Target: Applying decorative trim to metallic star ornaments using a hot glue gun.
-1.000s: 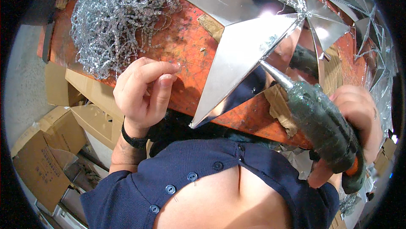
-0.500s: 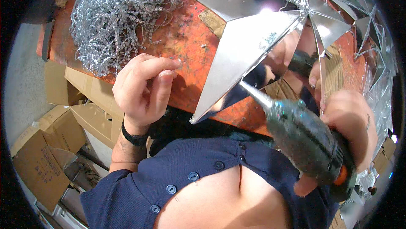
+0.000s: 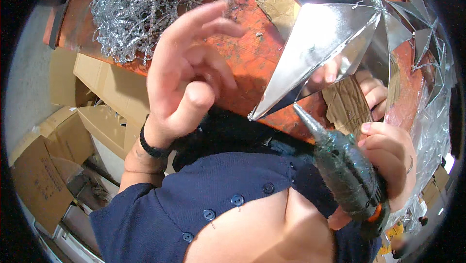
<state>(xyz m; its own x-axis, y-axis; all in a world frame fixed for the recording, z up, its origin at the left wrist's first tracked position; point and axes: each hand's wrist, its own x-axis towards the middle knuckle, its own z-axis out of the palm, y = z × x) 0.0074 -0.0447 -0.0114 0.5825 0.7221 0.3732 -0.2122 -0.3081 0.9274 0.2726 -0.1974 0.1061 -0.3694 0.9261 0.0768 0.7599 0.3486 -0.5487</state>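
My right hand (image 3: 388,156) grips a dark green glue gun (image 3: 347,171) with an orange trigger, its metal nozzle pointing up toward the lower tip of a large silver foil star (image 3: 320,40). The star lies on an orange worktable (image 3: 242,54). My left hand (image 3: 187,78) is raised above the table edge with its fingers spread and holds nothing. It hovers between a heap of silver tinsel (image 3: 145,10) and the star. A black band circles my left wrist.
Brown cardboard pieces (image 3: 347,103) lie on the table under the star. More silver stars (image 3: 422,35) sit at the right. Cardboard boxes (image 3: 43,166) are stacked on the floor at the left, below the table edge.
My left hand has lifted and its pinched fingers have spread apart. The glue gun has swung lower and closer to my body, nozzle still toward the star's tip.
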